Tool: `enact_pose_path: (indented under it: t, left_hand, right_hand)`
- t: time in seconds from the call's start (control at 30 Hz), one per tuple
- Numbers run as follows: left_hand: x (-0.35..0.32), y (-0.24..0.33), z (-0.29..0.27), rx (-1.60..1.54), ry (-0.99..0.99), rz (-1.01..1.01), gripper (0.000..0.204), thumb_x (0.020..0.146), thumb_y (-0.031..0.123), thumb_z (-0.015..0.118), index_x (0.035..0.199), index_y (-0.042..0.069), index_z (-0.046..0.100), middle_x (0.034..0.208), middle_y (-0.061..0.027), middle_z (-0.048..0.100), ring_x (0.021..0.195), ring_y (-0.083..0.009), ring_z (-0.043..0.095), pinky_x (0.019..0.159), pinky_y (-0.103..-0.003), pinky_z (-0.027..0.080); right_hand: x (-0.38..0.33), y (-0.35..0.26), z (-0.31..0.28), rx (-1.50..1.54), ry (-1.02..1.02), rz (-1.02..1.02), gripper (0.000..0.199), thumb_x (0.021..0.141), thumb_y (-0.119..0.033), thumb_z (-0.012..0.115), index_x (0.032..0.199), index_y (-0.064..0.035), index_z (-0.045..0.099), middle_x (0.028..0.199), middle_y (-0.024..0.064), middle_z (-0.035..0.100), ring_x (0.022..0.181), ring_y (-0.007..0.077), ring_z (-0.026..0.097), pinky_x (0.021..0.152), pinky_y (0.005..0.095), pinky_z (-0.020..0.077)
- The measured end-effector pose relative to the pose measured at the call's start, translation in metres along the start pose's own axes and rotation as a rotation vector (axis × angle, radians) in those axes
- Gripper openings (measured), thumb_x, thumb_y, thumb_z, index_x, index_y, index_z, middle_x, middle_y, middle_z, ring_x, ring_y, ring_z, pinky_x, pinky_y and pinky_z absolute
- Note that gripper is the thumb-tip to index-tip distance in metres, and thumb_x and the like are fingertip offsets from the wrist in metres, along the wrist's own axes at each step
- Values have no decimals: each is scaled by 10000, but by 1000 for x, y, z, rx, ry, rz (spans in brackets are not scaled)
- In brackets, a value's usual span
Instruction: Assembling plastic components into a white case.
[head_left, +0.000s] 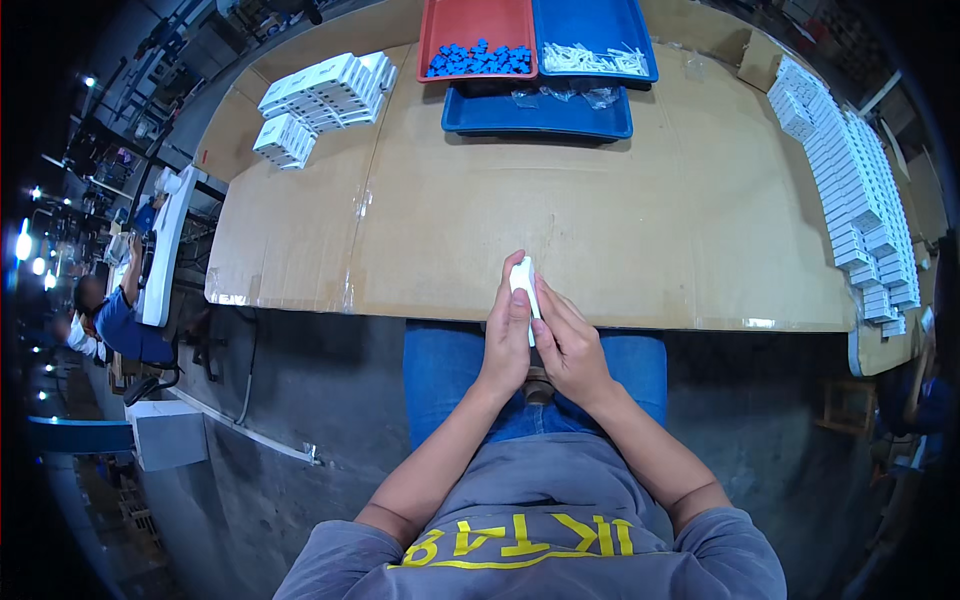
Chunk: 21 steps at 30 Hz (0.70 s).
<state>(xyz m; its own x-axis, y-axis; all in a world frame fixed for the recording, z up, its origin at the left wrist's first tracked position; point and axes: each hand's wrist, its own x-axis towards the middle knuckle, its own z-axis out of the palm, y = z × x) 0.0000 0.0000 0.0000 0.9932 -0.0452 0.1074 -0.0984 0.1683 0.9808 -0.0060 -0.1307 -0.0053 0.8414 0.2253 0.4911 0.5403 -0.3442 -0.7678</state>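
Between my two hands, over the table's near edge, is a small white flat piece (523,280), held upright on its narrow side; its exact kind does not show. My left hand (507,335) grips it from the left, the thumb lying against its face. From the right, my right hand (570,345) closes on the same piece with its fingers and thumb. The palms hide part of it.
Cardboard covers the table (480,220). At its far side stand a red tray (470,25) of small blue parts, a blue tray (595,20) of white sticks and another blue tray (540,115) with clear plastic scraps. White boxes (325,95) are stacked left, more boxes (850,190) right.
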Motion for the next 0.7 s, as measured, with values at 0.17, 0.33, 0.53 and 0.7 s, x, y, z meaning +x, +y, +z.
enact_pose_path:
  t: [0.17, 0.33, 0.53, 0.7]
  left_hand:
    - [-3, 4, -5, -53, -32, -64, 663, 1164, 460, 358, 1648, 17, 270, 1444, -95, 499, 1295, -156, 476, 1131, -308, 377]
    - [-4, 2, -4, -67, 1, -92, 642, 1161, 418, 389, 1649, 19, 271, 1411, -85, 508, 1291, -156, 481, 1128, -306, 380]
    - [-4, 13, -1, -22, -9, 41, 798, 1047, 371, 575, 1668, 25, 211, 1513, -170, 436, 1414, -255, 451, 1205, -372, 330]
    - [-6, 3, 0, 128, -79, 220, 983, 968, 455, 651, 1666, -14, 140, 1566, -238, 382, 1460, -340, 422, 1219, -440, 330]
  right_hand:
    - [0, 5, 4, 9, 31, -37, 460, 1034, -97, 610, 1412, 157, 546, 1448, 333, 578, 1289, 458, 625, 1075, 460, 522]
    - [-1, 1, -3, 121, -10, 101, 442, 1038, -121, 620, 1411, 111, 578, 1440, 311, 595, 1260, 403, 656, 1050, 414, 542]
    - [4, -6, -20, 395, 42, 415, 462, 1087, -260, 593, 1450, 26, 580, 1372, 193, 642, 1170, 252, 680, 959, 354, 576]
    - [10, -25, -32, 842, -126, 837, 539, 1103, -349, 568, 1516, -8, 511, 1279, 121, 659, 1116, 171, 668, 908, 300, 578]
